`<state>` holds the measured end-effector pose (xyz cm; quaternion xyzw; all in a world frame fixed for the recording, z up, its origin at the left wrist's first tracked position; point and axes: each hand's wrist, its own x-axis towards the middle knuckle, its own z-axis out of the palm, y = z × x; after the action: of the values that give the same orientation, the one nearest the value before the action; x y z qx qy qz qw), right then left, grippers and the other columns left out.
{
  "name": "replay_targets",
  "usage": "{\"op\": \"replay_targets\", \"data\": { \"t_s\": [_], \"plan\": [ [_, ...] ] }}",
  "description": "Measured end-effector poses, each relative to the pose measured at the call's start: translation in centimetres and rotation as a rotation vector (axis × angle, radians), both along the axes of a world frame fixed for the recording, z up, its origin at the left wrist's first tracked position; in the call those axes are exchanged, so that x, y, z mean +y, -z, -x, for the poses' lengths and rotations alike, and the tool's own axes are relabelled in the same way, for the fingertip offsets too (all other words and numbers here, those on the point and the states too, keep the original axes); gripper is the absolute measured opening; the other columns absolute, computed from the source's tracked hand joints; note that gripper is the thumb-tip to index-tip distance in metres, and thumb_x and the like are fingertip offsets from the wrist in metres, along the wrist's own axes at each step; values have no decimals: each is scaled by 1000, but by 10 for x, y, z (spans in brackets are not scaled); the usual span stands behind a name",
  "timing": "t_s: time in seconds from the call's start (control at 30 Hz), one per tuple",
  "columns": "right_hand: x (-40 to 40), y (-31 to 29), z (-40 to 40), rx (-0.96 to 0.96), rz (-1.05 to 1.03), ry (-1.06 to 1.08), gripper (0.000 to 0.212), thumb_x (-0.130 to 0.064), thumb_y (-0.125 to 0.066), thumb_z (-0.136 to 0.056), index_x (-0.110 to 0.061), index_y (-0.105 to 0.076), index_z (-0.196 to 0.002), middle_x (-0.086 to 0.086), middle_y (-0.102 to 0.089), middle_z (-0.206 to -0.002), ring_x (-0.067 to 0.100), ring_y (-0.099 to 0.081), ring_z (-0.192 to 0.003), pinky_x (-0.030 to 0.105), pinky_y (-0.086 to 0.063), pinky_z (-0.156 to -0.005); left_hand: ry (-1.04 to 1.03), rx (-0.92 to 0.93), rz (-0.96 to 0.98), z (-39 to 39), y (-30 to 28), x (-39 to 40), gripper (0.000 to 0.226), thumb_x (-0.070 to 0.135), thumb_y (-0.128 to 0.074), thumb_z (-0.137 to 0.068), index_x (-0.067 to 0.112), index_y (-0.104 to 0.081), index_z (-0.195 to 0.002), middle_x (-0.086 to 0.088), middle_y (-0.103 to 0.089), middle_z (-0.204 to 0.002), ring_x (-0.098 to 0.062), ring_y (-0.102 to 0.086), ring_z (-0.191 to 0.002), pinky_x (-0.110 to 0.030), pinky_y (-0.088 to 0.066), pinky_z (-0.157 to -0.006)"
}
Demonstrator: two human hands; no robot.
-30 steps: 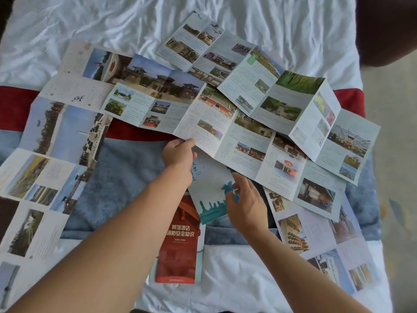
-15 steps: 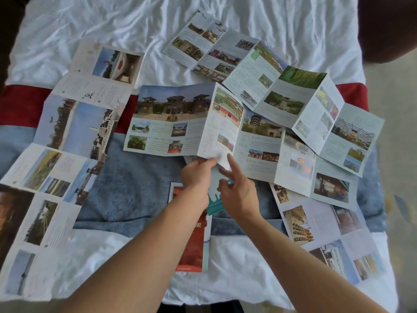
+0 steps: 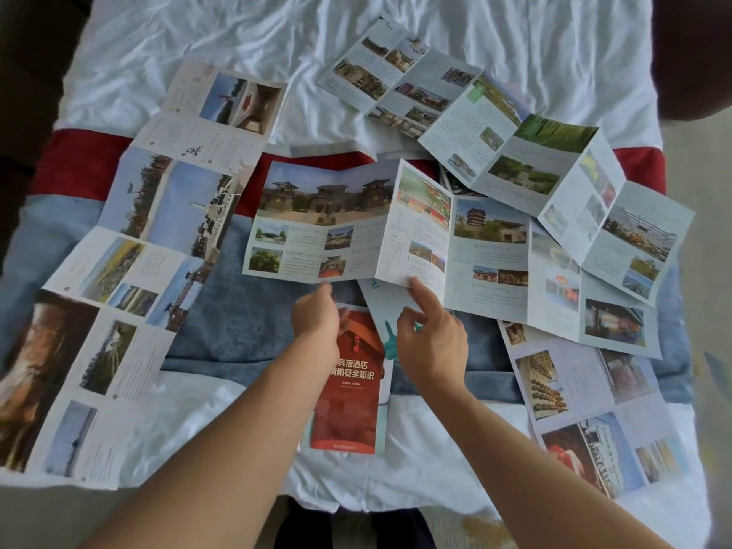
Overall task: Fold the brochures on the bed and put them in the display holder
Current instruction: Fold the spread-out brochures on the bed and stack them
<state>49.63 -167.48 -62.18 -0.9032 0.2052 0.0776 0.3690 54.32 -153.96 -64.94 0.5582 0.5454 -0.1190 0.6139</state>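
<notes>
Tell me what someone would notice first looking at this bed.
Unfolded photo brochures blanket the white rumpled bed. At centre, the long accordion-fold brochure with temple photos is half creased, the left hand and right hand at its near edge. Beneath the hands lies a folded red brochure with white Chinese lettering.

Lying beyond two hands (image 3: pixel 317 315) — four unfolded brochures (image 3: pixel 348 219); lying under them — two folded brochures (image 3: pixel 352 398), one bed (image 3: pixel 198 41).

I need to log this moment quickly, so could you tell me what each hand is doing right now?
Left hand: at the near edge of the centre brochure; grip cannot be told.
Right hand: open, index fingertip on the same brochure's fold.
</notes>
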Motion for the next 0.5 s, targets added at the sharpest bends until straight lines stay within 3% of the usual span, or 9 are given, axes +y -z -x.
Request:
{"op": "replay_targets", "data": {
  "t_s": [0.2,0.3,0.37,0.43,0.5],
  "plan": [
    [-2,-3,6,-23,-19,108,42,-20,-57,-91,-37,-64,-128,-7,-72,-121,16,-70,-97,37,-61,-71,-180,-36,-41,-12,3,34,33,17,-62,-92,7,-56,-122,-9,-67,-109,-14,-66,-81,-29,-59,-69],
    [-2,-2,11,-32,-23,105,41,-18,-57,-90,-35,-65,-127,-8,-71,-122,17,-71,-97,38,-62,-71,-212,-97,-137,-12,3,41,58,11,-63,-90,9,-40,-144,-9,-65,-123,-26,-64,-108,-44,-54,-96],
    [-2,-1,13,-34,-27,106,41,-17,-58,-91,-35,-64,-128,-7,-71,-123,18,-71,-98,40,-62,-70,-178,-147,-197,-10,2,40,44,8,-61,-90,12,-52,-134,-7,-70,-115,-29,-65,-111,-49,-52,-98],
    [0,-2,13,-25,-42,107,42,-18,-58,-92,-35,-62,-130,-8,-69,-125,18,-71,-101,43,-62,-72,-94,-191,-296,-8,-1,36,13,8,-60,-91,14,-65,-101,-8,-73,-102,-30,-69,-100,-44,-58,-87],
    [3,-2,14,-21,-57,102,43,-20,-58,-93,-35,-59,-133,-12,-68,-128,16,-69,-105,45,-62,-76,22,-246,-405,-5,-2,32,9,12,-60,-92,15,-66,-85,-10,-73,-93,-28,-69,-89,-33,-55,-70]
  ]
}}
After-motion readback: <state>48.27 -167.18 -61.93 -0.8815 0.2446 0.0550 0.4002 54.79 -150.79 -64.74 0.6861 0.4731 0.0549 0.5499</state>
